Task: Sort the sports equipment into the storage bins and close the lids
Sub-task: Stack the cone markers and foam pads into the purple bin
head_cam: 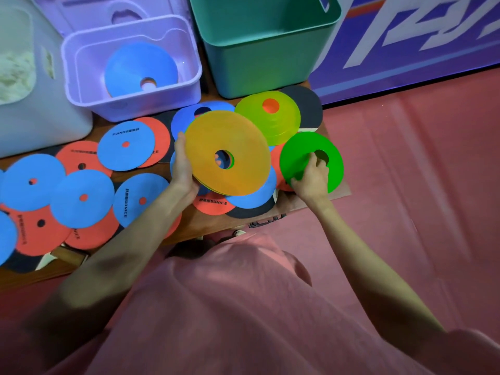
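My left hand (184, 169) grips a small stack of disc cones by its left edge, an orange cone (230, 142) on top, tilted above the table. My right hand (311, 180) pinches a green disc cone (300, 152) at its near edge, just right of the stack. A yellow-green cone stack (281, 123) rests behind them. Several flat blue discs (81, 198) and red discs (38, 236) lie spread over the wooden table (205, 223). A purple bin (81, 87) holds one blue cone (135, 66). The green bin (259, 63) stands open to its right.
A white bin (29, 117) stands at the far left. A purple lid (89, 12) leans behind the purple bin. Black discs (311, 106) lie near the table's right edge. Red floor matting (419, 185) lies to the right, a blue banner (405, 44) behind it.
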